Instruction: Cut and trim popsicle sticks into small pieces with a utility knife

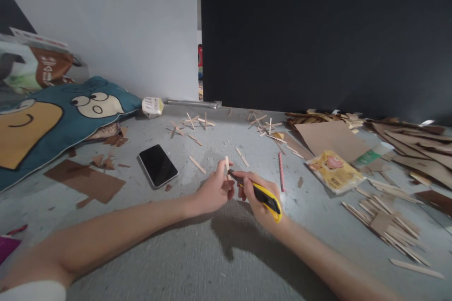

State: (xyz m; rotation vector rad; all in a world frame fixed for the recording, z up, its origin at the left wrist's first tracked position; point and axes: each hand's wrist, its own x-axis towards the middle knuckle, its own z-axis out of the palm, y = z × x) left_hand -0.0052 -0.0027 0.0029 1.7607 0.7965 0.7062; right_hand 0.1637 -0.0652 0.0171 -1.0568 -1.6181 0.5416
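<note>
Between the fingers of my left hand (215, 192) a short wooden craft stick (227, 163) points upward. My right hand (259, 197) is wrapped round a yellow and black utility knife (267, 197). The knife's dark tip reaches the stick close to my left fingers; whether the blade is cutting into it is too small to tell. Just beyond my hands, one loose craft stick (197, 164) lies to the left and another stick (242, 156) to the right. A pink pencil-like rod (281, 172) lies to the right of my right hand.
A phone (157, 165) lies left of my hands, near brown cardboard pieces (84, 181) and a blue cushion (67, 122). Crossed-stick assemblies (205, 121) stand farther back. At right are a yellow packet (334, 171), a stick bundle (384, 225) and stacked cardboard (328, 138). A dark panel (325, 37) rises behind.
</note>
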